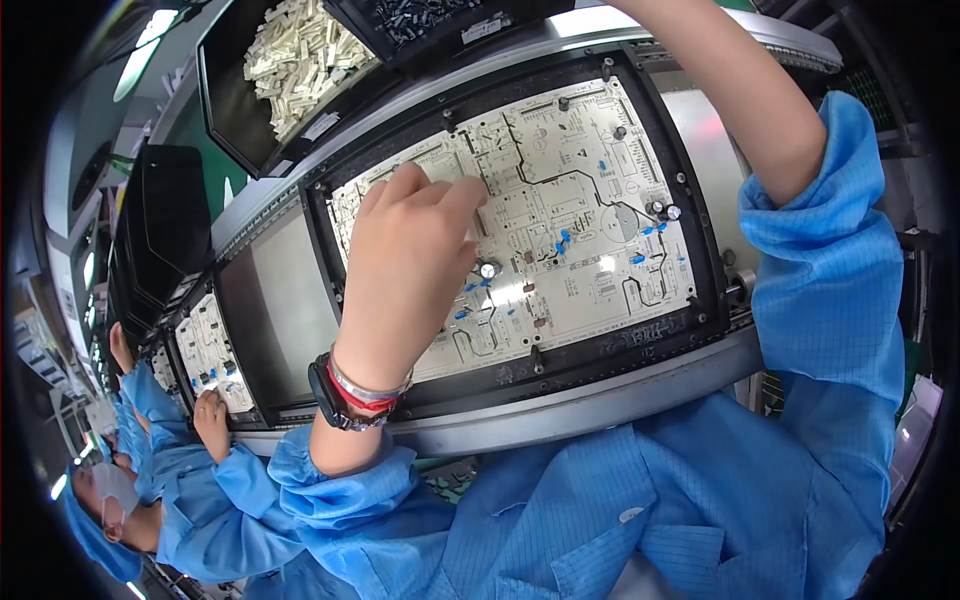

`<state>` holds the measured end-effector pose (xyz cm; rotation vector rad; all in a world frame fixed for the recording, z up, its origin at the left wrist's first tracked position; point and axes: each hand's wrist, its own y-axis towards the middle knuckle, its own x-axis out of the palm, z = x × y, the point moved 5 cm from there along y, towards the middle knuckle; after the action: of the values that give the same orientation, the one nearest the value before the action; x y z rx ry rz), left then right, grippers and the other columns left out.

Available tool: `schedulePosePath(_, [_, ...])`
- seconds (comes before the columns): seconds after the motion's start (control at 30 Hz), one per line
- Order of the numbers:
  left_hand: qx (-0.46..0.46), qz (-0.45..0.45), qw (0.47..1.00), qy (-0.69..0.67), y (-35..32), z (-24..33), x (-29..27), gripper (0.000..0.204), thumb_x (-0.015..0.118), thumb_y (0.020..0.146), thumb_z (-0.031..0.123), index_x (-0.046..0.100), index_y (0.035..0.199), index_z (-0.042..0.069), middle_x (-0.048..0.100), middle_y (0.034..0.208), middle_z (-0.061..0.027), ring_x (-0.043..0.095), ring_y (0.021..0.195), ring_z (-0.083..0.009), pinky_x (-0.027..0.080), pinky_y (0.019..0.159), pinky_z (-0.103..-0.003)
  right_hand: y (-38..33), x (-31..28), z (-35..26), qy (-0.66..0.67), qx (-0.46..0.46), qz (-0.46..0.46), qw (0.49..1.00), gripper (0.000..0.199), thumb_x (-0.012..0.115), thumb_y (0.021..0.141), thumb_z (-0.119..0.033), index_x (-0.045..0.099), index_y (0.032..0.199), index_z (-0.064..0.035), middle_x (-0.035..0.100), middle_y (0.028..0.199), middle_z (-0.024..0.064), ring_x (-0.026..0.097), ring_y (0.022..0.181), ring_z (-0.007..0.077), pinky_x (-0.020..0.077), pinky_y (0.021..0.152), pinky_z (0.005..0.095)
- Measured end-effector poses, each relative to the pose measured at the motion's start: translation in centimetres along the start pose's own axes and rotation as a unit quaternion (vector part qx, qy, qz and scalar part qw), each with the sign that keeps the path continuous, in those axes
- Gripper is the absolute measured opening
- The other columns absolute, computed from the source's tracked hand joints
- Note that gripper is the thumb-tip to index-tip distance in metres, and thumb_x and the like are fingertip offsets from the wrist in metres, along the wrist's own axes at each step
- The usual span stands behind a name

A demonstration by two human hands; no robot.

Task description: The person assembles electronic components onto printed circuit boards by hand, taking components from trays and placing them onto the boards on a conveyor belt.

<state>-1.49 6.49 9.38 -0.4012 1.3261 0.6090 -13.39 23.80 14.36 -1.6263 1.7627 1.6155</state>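
Observation:
My left hand (412, 235) is over the left part of a pale circuit board (590, 290). Its fingers are curled down and drawn together near the board's surface; whatever lies between the fingertips is hidden. A dark watch (325, 390) and a red band sit on that wrist. The board lies in a black carrier frame (480, 380). Blue disc-shaped parts (563, 241) and a round capacitor (488, 269) stand on it, with further capacitors (672, 212) at the right edge. My right forearm (735, 90) reaches past the top edge, so the hand is out of sight.
Beyond the conveyor rail (560, 405) stands a black bin (222, 125) holding white connectors (300, 60). Beside it, another black bin (440, 42) contains small dark parts. At left, a co-worker's hand (211, 425) touches another framed board (215, 350). Dark bins (165, 220) stand behind that.

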Motion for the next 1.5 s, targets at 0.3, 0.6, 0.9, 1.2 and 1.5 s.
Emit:
schedulePosePath(0.3, [0.000, -0.018, 1.000, 0.001, -0.4, -1.1, 0.4, 0.031, 0.067, 0.061, -0.001, 0.059, 0.091, 0.005, 0.061, 0.075, -0.0087, 0.053, 0.081, -0.0275, 0.043, 0.075, -0.038, 1.5, 8.5, 1.6, -0.110, 0.042, -0.226, 0.967, 0.022, 0.053, 0.075, -0.010, 0.069, 0.086, 0.0013, 0.066, 0.090, 0.0227, 0.065, 0.087, 0.0348, 0.0511, 0.075, 0.0418])
schedulePosePath(0.6, [0.014, -0.005, 1.000, 0.001, 0.5, -0.1, 0.8, 0.031, 0.063, 0.064, -0.002, 0.059, 0.094, 0.004, 0.058, 0.079, -0.0112, 0.053, 0.083, -0.0288, 0.043, 0.074, -0.038, 1.3, 8.3, 2.0, -0.146, -0.033, -0.163, 0.975, 0.015, 0.058, 0.072, -0.008, 0.068, 0.079, 0.0009, 0.066, 0.084, 0.0227, 0.066, 0.082, 0.0356, 0.0531, 0.071, 0.0411])
schedulePosePath(0.9, [0.010, -0.032, 0.993, -0.113, 0.1, -1.6, -0.1, 0.028, 0.063, 0.072, 0.000, 0.060, 0.100, 0.002, 0.062, 0.085, -0.0140, 0.059, 0.085, -0.0305, 0.047, 0.076, -0.039, 0.4, 5.0, 2.9, -0.115, -0.027, -0.011, 0.993, 0.013, 0.056, 0.069, -0.007, 0.063, 0.062, 0.0019, 0.061, 0.064, 0.0232, 0.064, 0.070, 0.0366, 0.0509, 0.064, 0.0429])
schedulePosePath(1.2, [0.000, 0.161, 0.974, 0.158, 7.3, -14.9, -4.8, 0.010, 0.060, 0.080, 0.006, 0.067, 0.087, 0.006, 0.066, 0.085, -0.0135, 0.063, 0.081, -0.0322, 0.050, 0.073, -0.040, -2.5, -3.0, 0.1, 0.072, 0.019, 0.080, 0.994, 0.016, 0.061, 0.070, -0.011, 0.069, 0.079, -0.0008, 0.065, 0.071, 0.0173, 0.065, 0.067, 0.0292, 0.0519, 0.064, 0.0339])
schedulePosePath(1.5, [-0.117, 0.161, 0.980, 0.031, 6.0, -16.8, -5.1, 0.018, 0.069, 0.082, 0.020, 0.070, 0.093, 0.005, 0.068, 0.081, -0.0138, 0.067, 0.075, -0.0184, 0.051, 0.069, -0.029, -13.6, -1.2, -6.0, 0.179, 0.008, -0.177, 0.968, 0.014, 0.066, 0.080, -0.009, 0.063, 0.093, -0.0038, 0.062, 0.082, 0.0071, 0.062, 0.076, 0.0193, 0.0493, 0.070, 0.0307])
